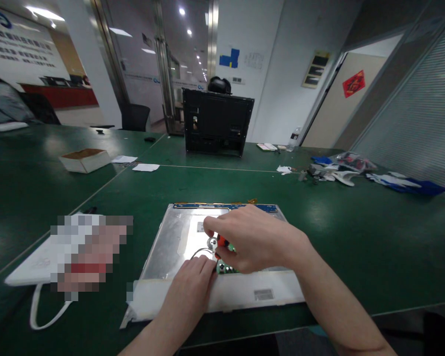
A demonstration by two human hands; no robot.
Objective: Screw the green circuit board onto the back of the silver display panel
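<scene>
In front of me a display panel (159, 247) lies flat on the table, showing its silvery back, with a blue circuit strip (193, 206) along the far edge. A small green circuit board (225, 268) is over its middle, partly covered by my hands. My right hand (244, 237) is closed around a screwdriver (222, 241) with a red-orange handle, held above the board; its tip is hard to make out. My left hand (196, 277) has its curled fingertips on the board's left edge, its thumb hidden. A dark cable (200, 250) loops beside these fingers.
A white device with a strap (33, 267), partly pixelated, lies to the left. Farther back are an open box (85, 161), paper sheets (146, 167) and a black monitor housing (218, 123). Gloves and loose parts (330, 172) lie at right. A person (7, 101) sits far left.
</scene>
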